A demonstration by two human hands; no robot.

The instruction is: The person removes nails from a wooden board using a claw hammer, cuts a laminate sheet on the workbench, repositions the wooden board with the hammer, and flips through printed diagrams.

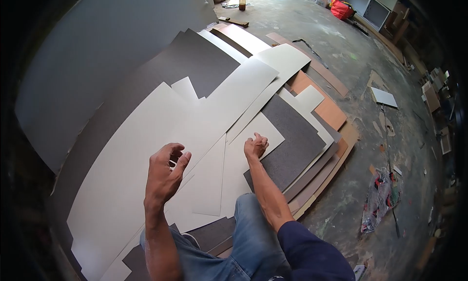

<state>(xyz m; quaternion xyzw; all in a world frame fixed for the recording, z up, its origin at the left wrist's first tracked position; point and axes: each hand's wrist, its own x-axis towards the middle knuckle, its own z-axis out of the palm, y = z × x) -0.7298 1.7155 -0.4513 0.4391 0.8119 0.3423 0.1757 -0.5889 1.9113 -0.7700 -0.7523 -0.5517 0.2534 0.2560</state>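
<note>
In the head view, the left hand (166,171) is curved above a large white sheet (124,157), thumb apart from fingers, gripping nothing visible. The right hand (257,146) bends its fingers over a smaller white panel (265,126) beside a dark sheet (298,131); I cannot tell whether they pinch. Such thin edges likely need gentle, even support.

The sheets (146,135) are white, dark gray and orange-brown. The jeans (253,222) are blue, the bag (341,9) red.
</note>
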